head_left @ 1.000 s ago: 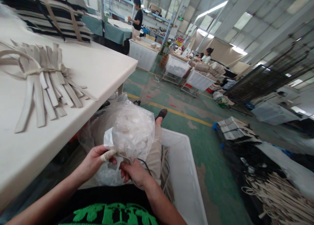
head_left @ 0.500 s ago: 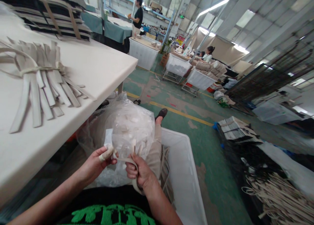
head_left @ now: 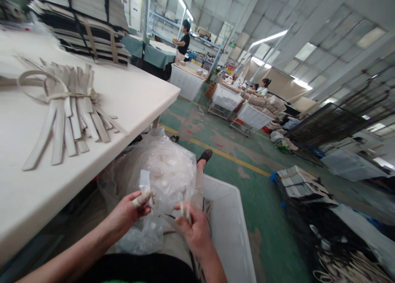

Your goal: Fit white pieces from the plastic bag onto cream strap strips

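Left hand [head_left: 131,206]: thumb and fingers pinched on a small pale piece [head_left: 151,199], over the lap; beige wrapping [head_left: 142,199] on one finger. White tag [head_left: 144,178] directly beside the fingertips; whether it too is gripped, cannot be told.

Right hand [head_left: 196,227]: apart from the left, fingers curled, blurred. Something pale shows at the thumb; whether it is grasped, cannot be told.

Plastic bag [head_left: 169,163]: one, clear, crumpled, bulging with pale contents, on the lap beyond the hands. Likely fault: loose film catching under the fingers and dragging the bag askew; cause, slack folds so close to both hands.

Small pale piece, risk: slipping from the pinch and getting lost among the folds, being small, narrowly held and much the same colour as the contents.

White bin [head_left: 228,200]: one, beside the right forearm. Possible fault: a wide swing of that arm knocking the rim.

Strip bundle [head_left: 69,106]: one, tied about its middle, on the counter [head_left: 145,99], loose ends fanned toward the edge nearest the lap. Possible fault: a sleeve-height brush dislodging the outermost strip, its tip lying close to that edge.

Cloth stack [head_left: 83,31]: one, strapped, toward the counter's far edge; little risk from the hands.
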Available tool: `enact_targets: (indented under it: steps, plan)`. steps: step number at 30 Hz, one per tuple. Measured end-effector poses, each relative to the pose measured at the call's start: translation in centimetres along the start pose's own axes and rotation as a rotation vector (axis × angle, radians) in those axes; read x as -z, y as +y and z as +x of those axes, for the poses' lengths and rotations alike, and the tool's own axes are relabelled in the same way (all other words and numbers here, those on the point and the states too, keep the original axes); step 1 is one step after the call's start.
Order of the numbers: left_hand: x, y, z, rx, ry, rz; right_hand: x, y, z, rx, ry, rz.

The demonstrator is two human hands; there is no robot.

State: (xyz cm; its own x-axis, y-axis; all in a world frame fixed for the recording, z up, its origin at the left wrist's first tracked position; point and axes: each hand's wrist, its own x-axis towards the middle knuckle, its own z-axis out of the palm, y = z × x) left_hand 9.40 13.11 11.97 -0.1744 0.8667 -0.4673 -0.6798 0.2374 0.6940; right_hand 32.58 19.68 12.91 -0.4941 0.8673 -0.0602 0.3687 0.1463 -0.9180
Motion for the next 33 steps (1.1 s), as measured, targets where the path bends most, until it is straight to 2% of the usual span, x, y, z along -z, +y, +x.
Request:
enact_targets:
  steps: [1,3,6,10,13,16,19,21,24,28,30,33]
  plan:
    - [-0.5,-0.1,0.2,-0.006,-0.018,0.017,-0.5,-0.6,-0.6,0.074,-0.062,-0.111]
    - [-1.4,-0.1,0.4,-0.031,-0.060,0.071,-1.7,-1.1,-1.5,0.186,-0.052,-0.279]
    - [-2.0,0.0,0.3,-0.071,-0.081,0.124,-3.0,-0.5,-2.4,0.213,-0.024,-0.343]
    - [-1.9,-0.2,0.0,-0.090,-0.052,0.116,-3.8,0.8,-2.9,0.234,-0.022,-0.391]
    - [-2.1,-1.2,-0.3,-0.099,-0.079,0.169,-3.9,-0.1,-2.6,0.205,-0.021,-0.399]
    - [-2.5,-2.0,-0.9,-0.119,-0.164,0.280,-3.8,-2.7,-2.1,0.182,-0.041,-0.316]
    - [-2.6,-1.7,-1.5,-0.167,-0.218,0.339,-3.8,-4.5,-1.9,0.215,-0.037,-0.291]
    - [-2.2,-0.8,-1.9,-0.217,-0.170,0.376,-4.0,-4.5,-2.2,0.207,-0.047,-0.319]
    - [-1.1,0.2,-2.3,-0.282,-0.069,0.405,-4.4,-2.9,-2.7,0.181,-0.092,-0.340]
    - [0.0,0.5,-2.9,-0.310,-0.066,0.391,-4.8,-0.7,-2.8,0.167,-0.145,-0.344]
    - [0.2,0.4,-3.1,-0.327,-0.077,0.380,-4.8,-0.7,-2.9,0.131,-0.153,-0.304]
    - [-0.4,0.2,-3.7,-0.350,-0.089,0.383,-4.7,-2.5,-2.9,0.048,-0.156,-0.212]
